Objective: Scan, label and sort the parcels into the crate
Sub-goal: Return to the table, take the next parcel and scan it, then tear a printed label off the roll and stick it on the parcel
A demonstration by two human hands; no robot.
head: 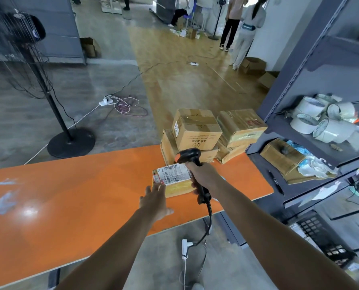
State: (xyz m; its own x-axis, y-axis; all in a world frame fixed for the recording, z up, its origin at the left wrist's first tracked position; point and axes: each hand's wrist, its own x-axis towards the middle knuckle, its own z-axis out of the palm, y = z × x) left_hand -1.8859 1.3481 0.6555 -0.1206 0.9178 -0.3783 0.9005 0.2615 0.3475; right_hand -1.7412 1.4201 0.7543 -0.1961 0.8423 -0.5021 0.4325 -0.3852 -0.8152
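Note:
A small cardboard parcel (173, 181) with white shipping labels on top lies on the orange table (70, 195). My left hand (155, 200) reaches to its near left corner with fingers straight, touching the box edge. My right hand (201, 174) grips a black handheld scanner (190, 156) right beside the parcel, its head over the parcel's far right side. Behind them stands a stack of several cardboard parcels (197, 130) at the table's far right end. A black crate (324, 239) sits low on the right, under the shelves.
A grey metal shelf unit (312, 80) on the right holds tape rolls (320, 120), a box and a pen. A standing fan (28, 59) is far left. Cables and power strips lie on the floor. People stand in the far background.

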